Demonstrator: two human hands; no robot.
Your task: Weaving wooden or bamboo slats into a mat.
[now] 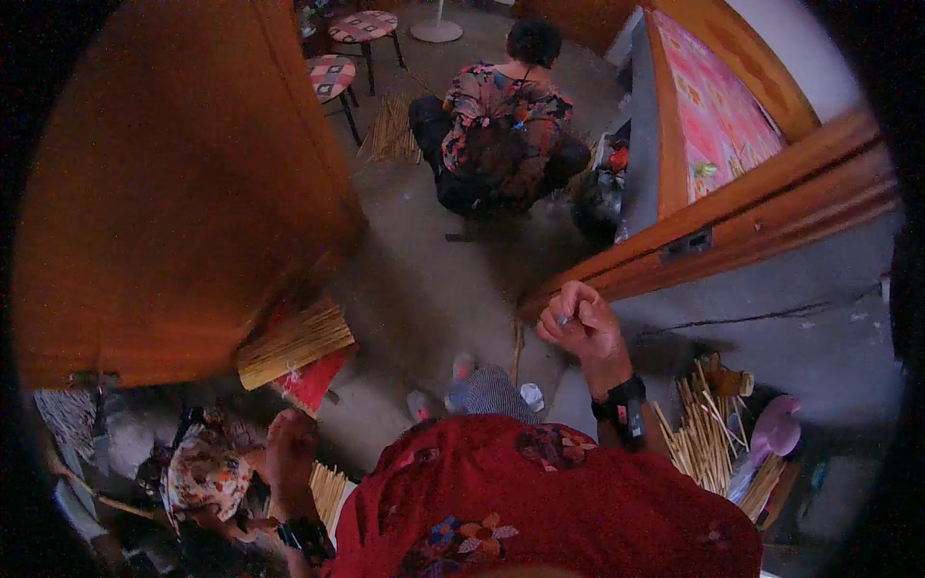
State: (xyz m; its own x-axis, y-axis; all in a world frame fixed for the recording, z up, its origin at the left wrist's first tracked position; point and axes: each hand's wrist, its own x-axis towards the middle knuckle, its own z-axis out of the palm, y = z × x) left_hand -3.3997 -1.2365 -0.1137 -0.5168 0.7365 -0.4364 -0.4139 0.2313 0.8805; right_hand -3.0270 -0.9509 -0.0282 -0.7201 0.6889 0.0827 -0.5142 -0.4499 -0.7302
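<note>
My right hand is raised in front of me near the wooden door frame, its fingers curled closed. A small shiny spot shows at the fingers; whether it is a ring or something held, I cannot tell. Lower on the left, my left hand is dim and blurred, with its fingers curled in. What it may hold is hidden. Just beyond it lies a bundle of yellowish stalks with a red sheet-like piece under it. More cut stalks show beside my left forearm.
A wooden door stands at the left, a wooden door frame at the right. Ahead, a person crouches near scattered stalks and checkered stools. Another person is at lower left. Stalks and a purple object lie right.
</note>
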